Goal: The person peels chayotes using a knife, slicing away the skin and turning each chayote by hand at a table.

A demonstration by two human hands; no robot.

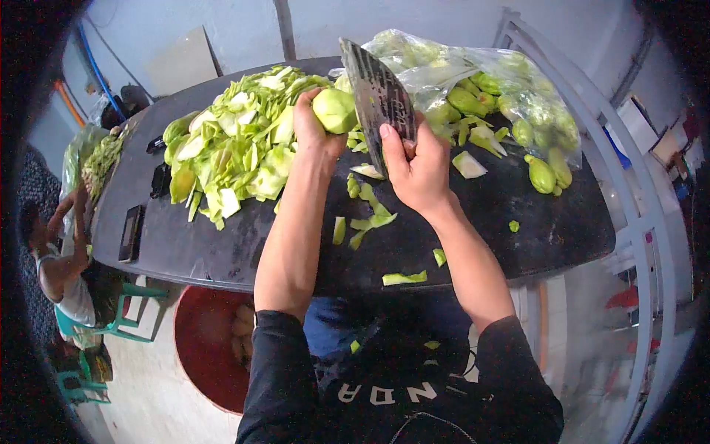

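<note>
My left hand [316,126] is closed around a pale green chayote [335,111], raised over the dark table [458,244]. In my right hand [418,159] is a broad, dark-stained knife [376,96], its blade pointing up and standing right beside the chayote. My right thumb presses on the blade's lower part. Behind and left of my left hand lies a large heap of cut green pieces [237,140]. Several peel strips [373,214] and a pale slice [469,165] are scattered on the table below my hands.
Clear plastic bags [518,81] of whole chayotes fill the back right, with loose chayotes [542,175] beside them. A phone-like black object [132,233] lies at the left edge. Below stands a red tub [211,348]. Another person [66,270] sits at far left; a metal frame [636,229] stands right.
</note>
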